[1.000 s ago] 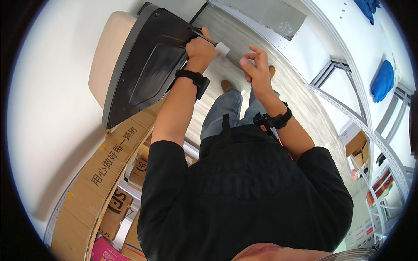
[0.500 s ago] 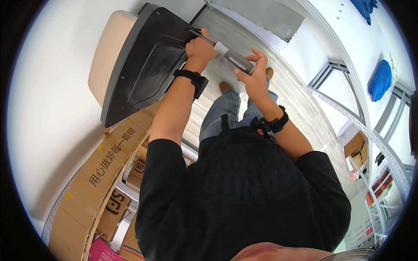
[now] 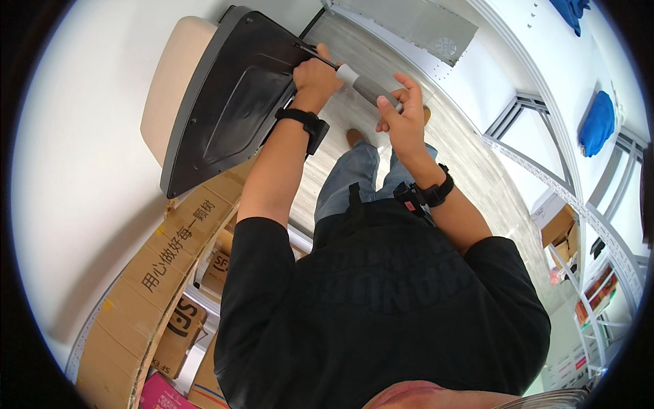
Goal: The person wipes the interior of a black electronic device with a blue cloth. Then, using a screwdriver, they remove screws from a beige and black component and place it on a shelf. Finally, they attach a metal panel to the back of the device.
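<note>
A black molded panel (image 3: 225,109) with a beige padded side (image 3: 178,85) stands tilted at the upper left, like a chair seat or backrest. My left hand (image 3: 317,80) is closed at its right edge, with some fingers hidden. Across the top of that hand runs a screwdriver (image 3: 368,88), its dark shaft reaching the panel near the upper right edge. The tip is too small to make out. My right hand (image 3: 403,116) has its thumb and some fingers at the butt of the grey-and-white handle, while the index finger stretches out.
A long cardboard piece (image 3: 157,279) curves along the left below the panel, beside cardboard boxes (image 3: 178,334) on a shelf. White metal framing (image 3: 524,160) lines the right. A grey sheet (image 3: 415,27) stands at the top beyond the wood-look floor (image 3: 470,163).
My right hand's fingers have shifted around the handle's end, the thumb now lying over it. The panel, left hand and screwdriver stay nearly in place.
</note>
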`<state>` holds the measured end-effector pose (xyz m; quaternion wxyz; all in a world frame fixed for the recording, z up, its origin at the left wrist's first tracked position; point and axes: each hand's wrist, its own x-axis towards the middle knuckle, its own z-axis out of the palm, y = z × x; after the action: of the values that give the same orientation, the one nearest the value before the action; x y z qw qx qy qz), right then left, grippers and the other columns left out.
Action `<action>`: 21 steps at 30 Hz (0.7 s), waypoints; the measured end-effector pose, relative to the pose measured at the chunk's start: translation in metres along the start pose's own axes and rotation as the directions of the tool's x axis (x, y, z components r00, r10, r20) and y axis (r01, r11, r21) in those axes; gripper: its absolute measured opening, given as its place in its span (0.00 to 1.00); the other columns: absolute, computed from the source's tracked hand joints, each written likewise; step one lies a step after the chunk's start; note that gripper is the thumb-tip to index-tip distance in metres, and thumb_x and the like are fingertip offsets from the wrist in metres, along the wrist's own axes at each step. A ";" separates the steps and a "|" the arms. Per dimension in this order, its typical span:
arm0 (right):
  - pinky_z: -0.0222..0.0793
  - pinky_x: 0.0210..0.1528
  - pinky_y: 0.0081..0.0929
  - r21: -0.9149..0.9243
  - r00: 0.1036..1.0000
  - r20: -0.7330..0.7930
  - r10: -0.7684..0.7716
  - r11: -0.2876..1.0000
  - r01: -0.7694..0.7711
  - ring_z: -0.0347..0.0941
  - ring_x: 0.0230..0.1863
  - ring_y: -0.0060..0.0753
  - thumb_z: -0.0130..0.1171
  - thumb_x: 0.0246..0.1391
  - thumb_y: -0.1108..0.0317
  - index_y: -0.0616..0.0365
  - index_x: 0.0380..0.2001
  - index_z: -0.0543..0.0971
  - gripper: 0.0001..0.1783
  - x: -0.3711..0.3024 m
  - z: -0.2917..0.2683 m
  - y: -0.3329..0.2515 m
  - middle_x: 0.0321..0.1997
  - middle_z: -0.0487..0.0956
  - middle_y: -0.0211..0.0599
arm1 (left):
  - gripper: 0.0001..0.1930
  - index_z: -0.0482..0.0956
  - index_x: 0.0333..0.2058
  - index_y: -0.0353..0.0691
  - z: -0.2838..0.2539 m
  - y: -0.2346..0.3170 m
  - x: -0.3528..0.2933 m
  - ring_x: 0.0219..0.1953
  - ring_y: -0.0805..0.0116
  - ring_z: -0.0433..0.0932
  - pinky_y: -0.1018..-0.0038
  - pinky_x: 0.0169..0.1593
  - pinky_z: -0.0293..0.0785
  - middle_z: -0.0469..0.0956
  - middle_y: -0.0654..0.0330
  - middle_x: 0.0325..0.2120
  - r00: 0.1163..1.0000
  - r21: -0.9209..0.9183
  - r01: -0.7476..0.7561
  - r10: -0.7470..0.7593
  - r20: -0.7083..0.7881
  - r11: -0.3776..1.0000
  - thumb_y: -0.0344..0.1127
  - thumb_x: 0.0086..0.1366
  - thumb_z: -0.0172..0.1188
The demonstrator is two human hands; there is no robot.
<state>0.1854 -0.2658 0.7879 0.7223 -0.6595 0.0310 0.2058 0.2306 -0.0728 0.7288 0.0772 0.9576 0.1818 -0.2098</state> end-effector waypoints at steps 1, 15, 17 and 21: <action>0.68 0.21 0.18 0.025 0.998 0.006 0.056 0.998 -0.056 0.66 0.20 0.18 0.54 0.60 0.64 0.59 0.59 0.57 0.28 0.000 0.000 -0.002 0.43 0.66 0.45 | 0.24 0.57 0.42 0.41 0.001 -0.001 0.000 0.31 0.49 0.81 0.58 0.35 0.75 0.80 0.46 0.26 1.000 0.000 0.000 0.000 -0.003 1.000 0.54 0.62 0.50; 0.67 0.25 0.17 0.066 0.942 0.228 0.245 0.962 -0.266 0.65 0.22 0.15 0.48 0.64 0.63 0.60 0.53 0.70 0.18 0.006 -0.015 -0.005 0.32 0.71 0.30 | 0.23 0.57 0.42 0.41 -0.002 -0.001 0.001 0.33 0.47 0.81 0.57 0.38 0.75 0.80 0.46 0.28 1.000 -0.032 -0.002 0.003 0.020 0.999 0.48 0.59 0.55; 0.68 0.28 0.16 0.007 0.938 0.247 0.244 0.967 -0.254 0.67 0.25 0.16 0.48 0.64 0.63 0.59 0.54 0.70 0.18 0.004 -0.023 -0.007 0.32 0.72 0.30 | 0.23 0.56 0.43 0.40 -0.001 -0.004 0.000 0.35 0.46 0.80 0.57 0.40 0.74 0.80 0.45 0.31 0.999 -0.023 -0.017 0.018 0.037 1.000 0.45 0.58 0.55; 0.70 0.34 0.19 -0.040 0.917 0.308 0.253 0.967 -0.253 0.69 0.28 0.18 0.49 0.64 0.64 0.56 0.57 0.70 0.19 0.000 -0.056 0.000 0.33 0.73 0.31 | 0.22 0.60 0.46 0.39 -0.001 0.001 -0.002 0.36 0.44 0.80 0.56 0.41 0.74 0.79 0.44 0.31 0.999 -0.037 0.034 -0.033 0.018 0.999 0.45 0.60 0.53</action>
<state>0.1983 -0.3200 0.7805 0.6858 -0.6091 0.0021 0.3983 0.2299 -0.0744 0.7301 0.0933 0.9509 0.2010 -0.2160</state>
